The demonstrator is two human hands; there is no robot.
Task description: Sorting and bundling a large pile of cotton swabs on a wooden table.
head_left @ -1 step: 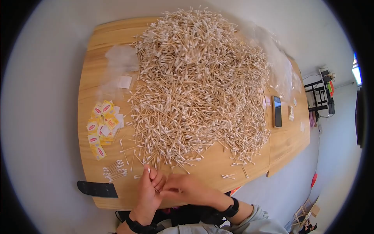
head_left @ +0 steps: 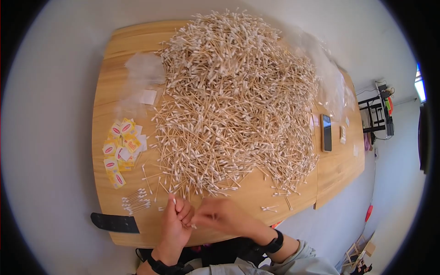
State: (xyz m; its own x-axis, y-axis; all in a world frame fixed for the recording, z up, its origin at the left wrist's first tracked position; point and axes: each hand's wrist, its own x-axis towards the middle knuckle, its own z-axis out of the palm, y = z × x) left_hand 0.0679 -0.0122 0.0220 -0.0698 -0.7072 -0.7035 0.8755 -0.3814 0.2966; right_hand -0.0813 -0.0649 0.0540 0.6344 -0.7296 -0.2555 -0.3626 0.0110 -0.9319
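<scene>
Left hand (head_left: 176, 221) is closed in a fist on at least one cotton swab (head_left: 174, 200), whose white tip stands above the thumb. A second white end shows at the lower right of the fist; whether it belongs to the same swab cannot be determined. Right hand (head_left: 223, 215) is just beside the fist, on its right, with the fingers bent. It is blurred, so whether its fingers are apart or together on something cannot be told.

Caution, held swab: excess pressure in the fist could flatten the cotton or snap the stick. Insufficient pressure could let the swab slip; with the near edge of the table (head_left: 243, 238) close below the grip, it could drop off.

Caution, surroundings: the large swab pile (head_left: 233, 114) begins directly beyond the fist. A knuckle pushed forward could dislodge its loose front edge. To the left of the grip lies a small swab group (head_left: 136, 201), with a dark curved strip (head_left: 114, 222) nearer the edge; a leftward sweep of the fist could scatter that group. To the right, beyond the right hand, lie a few stray swabs (head_left: 269, 208), which a careless outward swing could knock aside.
</scene>
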